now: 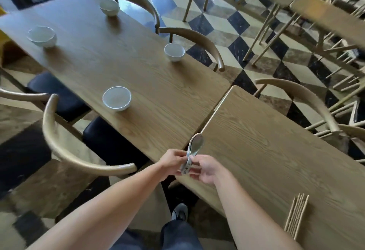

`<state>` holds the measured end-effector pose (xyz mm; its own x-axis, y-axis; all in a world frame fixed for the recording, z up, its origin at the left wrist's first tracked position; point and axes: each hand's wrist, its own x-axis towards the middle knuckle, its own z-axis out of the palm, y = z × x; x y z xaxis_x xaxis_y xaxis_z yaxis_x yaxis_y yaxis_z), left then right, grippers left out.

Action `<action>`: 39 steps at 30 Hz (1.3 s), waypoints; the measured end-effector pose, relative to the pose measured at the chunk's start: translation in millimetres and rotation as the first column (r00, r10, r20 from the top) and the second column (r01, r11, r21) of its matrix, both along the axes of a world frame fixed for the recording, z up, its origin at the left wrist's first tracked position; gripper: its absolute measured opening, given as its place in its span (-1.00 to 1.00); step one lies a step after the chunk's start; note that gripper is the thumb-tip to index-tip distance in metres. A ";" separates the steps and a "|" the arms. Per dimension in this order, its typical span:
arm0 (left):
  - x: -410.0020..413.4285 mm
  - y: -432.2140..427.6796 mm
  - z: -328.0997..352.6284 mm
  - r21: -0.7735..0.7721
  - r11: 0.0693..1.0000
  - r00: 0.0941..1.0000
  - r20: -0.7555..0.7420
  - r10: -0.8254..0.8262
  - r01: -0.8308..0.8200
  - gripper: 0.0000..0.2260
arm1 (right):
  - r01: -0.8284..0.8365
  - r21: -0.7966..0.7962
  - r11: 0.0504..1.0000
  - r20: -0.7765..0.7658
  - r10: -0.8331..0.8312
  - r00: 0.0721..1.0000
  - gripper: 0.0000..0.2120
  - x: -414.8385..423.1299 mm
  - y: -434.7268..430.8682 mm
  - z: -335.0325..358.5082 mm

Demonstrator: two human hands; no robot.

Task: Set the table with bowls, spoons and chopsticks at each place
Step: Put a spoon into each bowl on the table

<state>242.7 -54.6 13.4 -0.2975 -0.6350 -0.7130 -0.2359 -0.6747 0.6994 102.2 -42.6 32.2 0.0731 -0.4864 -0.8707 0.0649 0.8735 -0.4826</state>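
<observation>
Both my hands hold a nested stack of grey ceramic spoons (195, 144) over the gap between two wooden tables. My left hand (171, 162) grips the handles from the left; my right hand (205, 168) pinches them from the right. Several white bowls stand on the left table (126, 56): one near me (117, 98), one at the right edge (174, 52), one far left (42, 36), one at the far end (109, 7). A bundle of wooden chopsticks (296, 215) lies on the right table (266, 151) near its front edge.
Curved-back wooden chairs with dark seats stand around both tables: one just left of my arms (65, 147), two along the right side (197, 40), one by the right table (304, 99). More chairs and tables fill the checkered floor at the back right.
</observation>
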 end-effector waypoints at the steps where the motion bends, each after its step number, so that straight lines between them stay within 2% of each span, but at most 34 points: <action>1: 16.5 0.9 4.8 0.014 0.999 0.999 -0.023 0.038 -0.037 -0.84 | -0.020 0.011 1.000 0.010 0.020 1.000 -0.77 17.7 -0.3 4.4; 6: 104.0 0.6 19.5 0.060 0.984 0.979 -0.099 0.176 -0.170 -0.91 | -0.139 -0.034 0.990 0.050 0.141 0.989 -0.78 109.0 -6.6 19.2; 8: 139.8 0.0 24.7 0.116 0.956 0.938 -0.194 0.288 -0.269 -0.92 | -0.144 -0.059 0.988 0.080 0.148 0.986 -0.79 145.9 -11.7 23.2; 11: 188.6 1.7 35.3 0.193 0.913 0.871 -0.284 0.402 -0.358 -0.87 | -0.153 -0.085 0.985 0.091 0.160 0.983 -0.79 197.3 -18.7 25.2; 15: 236.8 4.0 37.6 0.146 0.905 0.852 -0.306 0.425 -0.399 -0.77 | -0.201 -0.143 0.969 0.052 0.210 0.976 -0.75 249.2 -29.3 27.9; 19: 265.9 -3.3 35.8 0.081 0.887 0.843 -0.283 0.457 -0.454 -0.69 | -0.206 -0.200 0.958 -0.053 0.199 0.979 -0.81 281.3 -44.3 32.2; 24: 273.9 -26.2 36.5 -0.068 0.863 0.855 -0.196 0.480 -0.500 -0.77 | -0.208 -0.233 0.950 -0.160 0.174 0.972 -0.85 297.8 -69.4 32.7; 28: 273.7 -50.3 36.8 -0.155 0.850 0.864 -0.066 0.499 -0.503 -0.85 | -0.148 -0.237 0.960 -0.156 0.113 0.981 -0.81 299.6 -96.7 30.1; 32: 279.0 -79.6 30.5 -0.111 0.826 0.833 -0.056 0.550 -0.552 -0.84 | -0.125 -0.187 0.974 -0.038 0.120 0.992 -0.82 290.8 -122.9 32.3; 35: 276.4 -106.5 25.5 -0.087 0.790 0.795 -0.027 0.607 -0.606 -0.85 | -0.131 -0.137 0.982 -0.068 0.123 0.990 -0.85 277.8 -151.1 28.7; 39: 272.9 -130.6 19.0 -0.042 0.731 0.732 -0.029 0.681 -0.681 -0.82 | -0.167 -0.103 0.981 -0.142 0.152 0.978 -0.76 261.2 -185.6 13.0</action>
